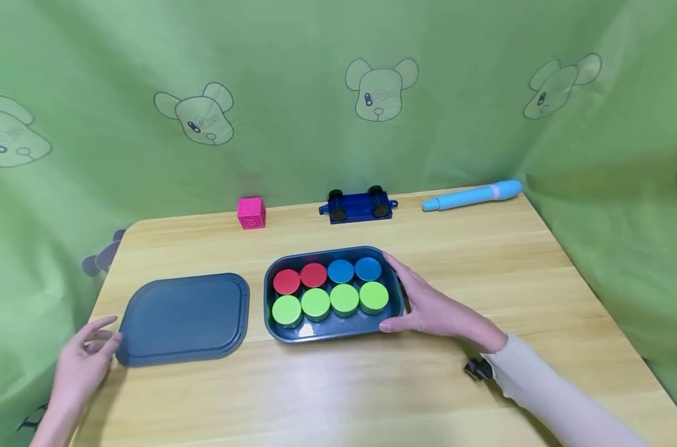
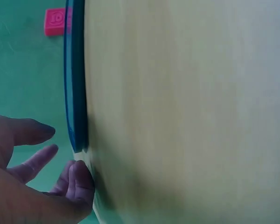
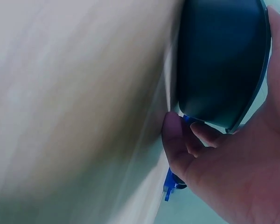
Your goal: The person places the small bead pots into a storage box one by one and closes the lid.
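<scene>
A dark blue-grey rectangular box [image 1: 332, 330] lies open on the table's middle, holding several round pieces in two rows: red [image 1: 313, 275] and blue [image 1: 340, 271] behind, light green [image 1: 344, 299] in front. My right hand [image 1: 433, 308] grips the box's right end, its thumb at the front corner and a finger at the back corner; some fingers hide behind the wall. The box's outer side [image 3: 224, 56] fills the upper right wrist view. To the left lies a flat matching lid [image 1: 184, 320]. My left hand [image 1: 87, 360] hovers beside its left edge, fingers loosely bent, holding nothing.
Along the table's back edge are a pink cube [image 1: 251, 213], a dark blue toy wagon base [image 1: 359, 206] with black wheels, and a light blue pen-shaped thing [image 1: 472, 195]. Green cloth [image 1: 293, 81] with bear-head prints hangs behind and at both sides.
</scene>
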A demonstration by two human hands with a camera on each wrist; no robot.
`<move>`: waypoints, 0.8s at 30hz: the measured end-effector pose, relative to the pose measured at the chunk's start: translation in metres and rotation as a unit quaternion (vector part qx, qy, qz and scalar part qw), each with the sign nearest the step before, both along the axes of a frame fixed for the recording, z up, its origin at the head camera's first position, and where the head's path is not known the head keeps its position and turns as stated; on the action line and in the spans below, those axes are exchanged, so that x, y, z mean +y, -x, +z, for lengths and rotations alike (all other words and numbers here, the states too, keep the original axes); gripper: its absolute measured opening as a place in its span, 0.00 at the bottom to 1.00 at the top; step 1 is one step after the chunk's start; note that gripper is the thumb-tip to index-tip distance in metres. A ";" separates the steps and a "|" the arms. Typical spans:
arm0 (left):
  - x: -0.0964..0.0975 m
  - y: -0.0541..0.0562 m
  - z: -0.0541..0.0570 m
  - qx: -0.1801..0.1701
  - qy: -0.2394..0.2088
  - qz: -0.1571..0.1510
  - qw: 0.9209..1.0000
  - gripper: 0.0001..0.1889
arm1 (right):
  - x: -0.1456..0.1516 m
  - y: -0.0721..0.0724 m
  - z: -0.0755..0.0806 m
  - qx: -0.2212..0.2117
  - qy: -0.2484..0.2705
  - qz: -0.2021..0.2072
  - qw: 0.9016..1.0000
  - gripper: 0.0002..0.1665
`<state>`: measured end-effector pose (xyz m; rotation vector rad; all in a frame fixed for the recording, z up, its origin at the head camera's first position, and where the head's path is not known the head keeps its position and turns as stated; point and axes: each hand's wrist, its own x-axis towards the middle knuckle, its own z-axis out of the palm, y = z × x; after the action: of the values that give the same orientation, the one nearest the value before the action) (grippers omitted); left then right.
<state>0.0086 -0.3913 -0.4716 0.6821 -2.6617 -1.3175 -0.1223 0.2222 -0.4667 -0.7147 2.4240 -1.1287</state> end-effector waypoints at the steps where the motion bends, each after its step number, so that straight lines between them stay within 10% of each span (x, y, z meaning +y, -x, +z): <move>1: -0.001 0.002 -0.001 -0.002 0.003 -0.009 1.000 0.26 | 0.001 -0.002 0.000 -0.003 -0.001 -0.001 1.000 0.79; 16: -0.021 0.012 -0.010 0.027 0.074 -0.125 0.989 0.24 | 0.006 -0.002 0.002 0.001 -0.007 0.001 1.000 0.78; 20: -0.033 0.008 -0.008 0.031 0.007 -0.144 0.989 0.28 | 0.006 -0.001 0.002 -0.001 -0.009 0.002 1.000 0.79; 24: -0.041 0.006 -0.006 0.033 -0.171 -0.131 0.976 0.30 | 0.006 -0.001 0.002 -0.006 -0.010 0.002 1.000 0.79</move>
<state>0.0027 -0.4328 -0.4776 0.3130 -2.5637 -1.8585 -0.1211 0.2281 -0.4642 -0.7040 2.4188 -1.1039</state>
